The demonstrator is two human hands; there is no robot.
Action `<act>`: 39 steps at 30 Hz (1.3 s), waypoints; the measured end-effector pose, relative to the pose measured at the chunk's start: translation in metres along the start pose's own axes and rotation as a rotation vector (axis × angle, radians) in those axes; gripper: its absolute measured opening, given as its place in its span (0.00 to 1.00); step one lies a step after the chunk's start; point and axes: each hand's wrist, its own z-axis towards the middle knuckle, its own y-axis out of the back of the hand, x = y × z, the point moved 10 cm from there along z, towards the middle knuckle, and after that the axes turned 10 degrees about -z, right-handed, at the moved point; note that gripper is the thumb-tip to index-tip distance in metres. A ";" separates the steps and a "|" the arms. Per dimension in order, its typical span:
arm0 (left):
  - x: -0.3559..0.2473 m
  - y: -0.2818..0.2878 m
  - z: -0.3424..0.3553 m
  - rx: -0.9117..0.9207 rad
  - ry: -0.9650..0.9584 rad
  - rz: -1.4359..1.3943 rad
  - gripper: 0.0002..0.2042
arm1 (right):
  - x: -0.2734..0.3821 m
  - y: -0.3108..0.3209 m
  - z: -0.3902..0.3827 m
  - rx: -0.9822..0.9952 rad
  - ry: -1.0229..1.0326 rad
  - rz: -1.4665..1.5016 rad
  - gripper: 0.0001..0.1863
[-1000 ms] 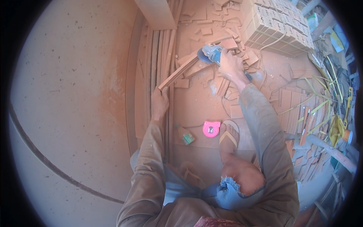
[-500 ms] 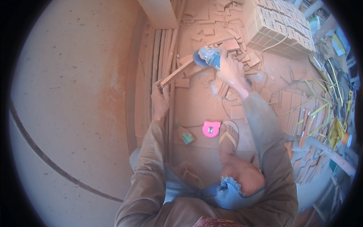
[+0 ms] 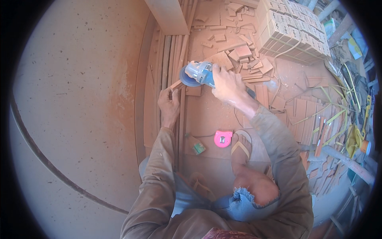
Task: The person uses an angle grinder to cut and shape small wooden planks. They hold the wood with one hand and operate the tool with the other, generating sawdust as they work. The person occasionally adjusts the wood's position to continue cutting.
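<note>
My right hand (image 3: 230,85) is wrapped round the body of a blue and silver angle grinder (image 3: 201,73). Its dark round disc (image 3: 188,79) is against a narrow reddish strip of tile (image 3: 176,85), or just beside it. Between the thumb and fingers of my left hand (image 3: 170,105) the near end of that strip is pinched, close to the disc. The grinder covers whatever lies of the strip beyond the disc. A flat piece of tile (image 3: 193,91) lies on the floor beneath the grinder.
Tile offcuts (image 3: 242,51) are heaped ahead, beside a strapped stack of blocks (image 3: 292,30). Long bars (image 3: 181,119) run along the left. A pink tape measure (image 3: 223,139) lies by my sandalled foot (image 3: 241,147). Tile strips (image 3: 308,115) and yellow straps cover the right.
My right hand has brought the grinder left and slightly nearer, along the strip toward my left hand. Less of the strip shows now. My left hand keeps its pinch.
</note>
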 end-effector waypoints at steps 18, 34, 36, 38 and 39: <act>-0.009 0.001 0.002 0.002 -0.105 0.079 0.09 | -0.019 -0.019 0.010 0.025 -0.046 -0.038 0.31; 0.021 -0.003 -0.001 -0.089 0.189 -0.368 0.11 | 0.016 0.013 -0.002 -0.033 0.050 0.042 0.27; 0.015 -0.005 -0.001 -0.094 0.195 -0.391 0.11 | 0.016 0.011 -0.002 -0.032 0.050 0.043 0.27; 0.014 -0.005 -0.001 -0.090 0.192 -0.385 0.11 | 0.017 0.012 -0.003 -0.030 0.055 0.043 0.26; 0.016 -0.004 -0.001 -0.084 0.187 -0.367 0.11 | 0.018 0.014 -0.004 -0.028 0.061 0.041 0.26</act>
